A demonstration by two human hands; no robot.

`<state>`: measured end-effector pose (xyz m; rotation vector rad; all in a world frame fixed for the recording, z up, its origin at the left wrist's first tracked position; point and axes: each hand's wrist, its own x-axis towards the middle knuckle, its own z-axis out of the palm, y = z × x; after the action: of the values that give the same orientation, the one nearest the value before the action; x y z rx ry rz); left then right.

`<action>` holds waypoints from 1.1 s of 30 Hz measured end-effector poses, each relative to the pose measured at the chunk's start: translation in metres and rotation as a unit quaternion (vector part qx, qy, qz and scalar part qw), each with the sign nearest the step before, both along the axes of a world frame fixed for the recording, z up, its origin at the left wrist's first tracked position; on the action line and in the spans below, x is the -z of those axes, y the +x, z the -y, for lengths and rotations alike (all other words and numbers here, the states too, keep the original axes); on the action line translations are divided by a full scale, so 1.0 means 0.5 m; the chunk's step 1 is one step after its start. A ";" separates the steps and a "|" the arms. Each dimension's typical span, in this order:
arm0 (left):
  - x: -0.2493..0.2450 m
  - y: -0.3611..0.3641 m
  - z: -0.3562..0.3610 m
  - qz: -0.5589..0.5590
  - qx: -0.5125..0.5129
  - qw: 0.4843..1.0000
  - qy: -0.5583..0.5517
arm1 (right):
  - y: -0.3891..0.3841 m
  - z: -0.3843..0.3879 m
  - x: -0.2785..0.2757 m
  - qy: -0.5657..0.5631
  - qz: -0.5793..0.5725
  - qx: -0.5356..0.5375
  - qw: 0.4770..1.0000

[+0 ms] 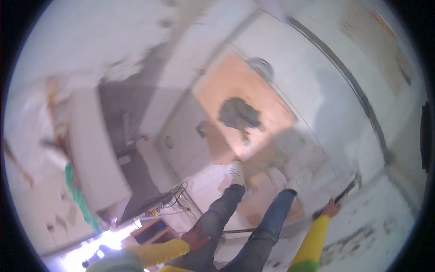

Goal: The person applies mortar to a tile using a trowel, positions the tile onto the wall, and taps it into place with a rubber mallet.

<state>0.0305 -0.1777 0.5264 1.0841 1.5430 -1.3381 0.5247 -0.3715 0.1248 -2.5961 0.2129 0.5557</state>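
My right hand (331,209) is closed around a dark hand tool (348,189), held out near the wall at the right. The tool has a thin dark shaft; blur hides what kind it is. My left hand (195,239) lies against my left thigh, fingers stretched out, with nothing seen in it. On the floor ahead of my shoes is an orange-tan board (272,106) bearing a dark grey wet-looking lump (238,113). Both my arms are in yellow sleeves.
A round metal object (261,68) stands behind the board. Loose thin cables (179,195) lie left of my legs. A green twisted strip (77,195) hangs at the far left, near a pale panel (95,149). A dark seam (344,72) crosses the right side.
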 end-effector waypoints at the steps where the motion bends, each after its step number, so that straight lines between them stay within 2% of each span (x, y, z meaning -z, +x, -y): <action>1: -0.001 -0.018 0.008 -0.006 -0.034 0.999 0.035 | -0.038 -0.058 -0.121 0.000 -0.031 -0.014 0.999; 2: 0.006 -0.034 0.011 -0.005 -0.034 0.999 0.012 | -0.076 -0.078 -0.190 0.006 -0.036 -0.050 0.998; 3: 0.009 -0.051 0.007 0.000 -0.031 0.999 -0.011 | -0.099 -0.123 -0.285 0.014 -0.107 -0.095 0.990; 4: 0.006 -0.066 0.005 0.006 -0.059 0.998 0.019 | -0.135 -0.090 -0.274 0.067 -0.055 -0.136 0.987; 5: 0.007 -0.079 -0.004 0.025 -0.055 0.998 -0.010 | -0.166 -0.183 -0.426 -0.009 -0.115 -0.177 0.977; 6: -0.001 -0.097 -0.002 0.045 -0.049 0.997 -0.038 | -0.208 -0.199 -0.484 0.006 -0.073 -0.228 0.971; 7: -0.015 -0.107 -0.001 0.059 -0.072 0.996 -0.015 | -0.245 -0.245 -0.574 0.042 -0.068 -0.257 0.963; 9: -0.030 -0.120 -0.011 0.102 -0.039 0.994 0.016 | -0.293 -0.345 -0.747 0.096 -0.046 -0.308 0.945; 11: -0.016 -0.155 -0.022 0.140 -0.054 0.988 0.046 | -0.343 -0.446 -0.888 0.144 -0.115 -0.402 0.897; 12: -0.006 -0.172 -0.023 0.163 -0.049 0.984 0.053 | -0.360 -0.500 -0.954 0.154 -0.096 -0.426 0.886; 14: -0.004 -0.190 -0.016 0.198 -0.040 0.977 0.068 | -0.393 -0.603 -1.108 0.266 -0.098 -0.550 0.786; 15: 0.015 -0.204 -0.012 0.215 -0.035 0.973 0.072 | -0.409 -0.664 -1.158 0.248 -0.051 -0.616 0.746; 17: 0.126 -0.245 0.038 0.230 -0.064 0.966 0.100 | -0.486 -0.790 -1.302 0.270 0.001 -0.717 0.643; 18: 0.171 -0.260 0.058 0.234 -0.072 0.963 0.109 | -0.538 -0.848 -1.377 0.270 0.065 -0.761 0.587; 19: 0.189 -0.275 0.073 0.243 -0.087 0.959 0.121 | -0.621 -0.894 -1.478 0.300 0.055 -0.780 0.546; 20: 0.202 -0.294 0.087 0.242 -0.084 0.955 0.151 | -0.707 -0.943 -1.532 0.298 0.061 -0.808 0.505; 21: 0.194 -0.309 0.090 0.237 -0.077 0.952 0.180 | -0.779 -0.987 -1.582 0.298 0.066 -0.831 0.466; 23: 0.153 -0.353 0.104 0.228 -0.145 0.942 0.198 | -0.950 -1.066 -1.667 0.302 0.099 -0.887 0.334; 25: 0.080 -0.394 0.113 0.211 -0.250 0.918 0.222 | -1.140 -1.113 -1.729 0.308 0.079 -0.905 0.283; 26: 0.013 -0.411 0.114 0.199 -0.296 0.903 0.240 | -1.229 -1.125 -1.754 0.281 0.066 -0.918 0.273; 27: -0.044 -0.429 0.121 0.183 -0.330 0.890 0.257 | -1.308 -1.153 -1.749 0.293 0.095 -0.929 0.207; 28: 0.017 -0.445 0.157 0.188 -0.347 0.888 0.238 | -1.397 -1.163 -1.760 0.296 0.041 -0.937 0.179; 30: 0.146 -0.476 0.231 0.194 -0.379 0.883 0.199 | -1.549 -1.158 -1.777 0.232 0.058 -0.956 0.168; 32: 0.126 -0.459 0.346 0.088 -0.202 0.901 0.373 | -1.674 -1.187 -1.747 0.187 0.080 -0.968 0.144; 33: 0.131 -0.454 0.400 0.010 -0.120 0.889 0.443 | -1.717 -1.188 -1.741 0.176 0.075 -0.973 0.129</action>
<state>-0.1965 -0.3776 0.4611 1.3477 2.2588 -0.4041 -0.3335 0.2226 0.9953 -0.5349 -3.0208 0.6231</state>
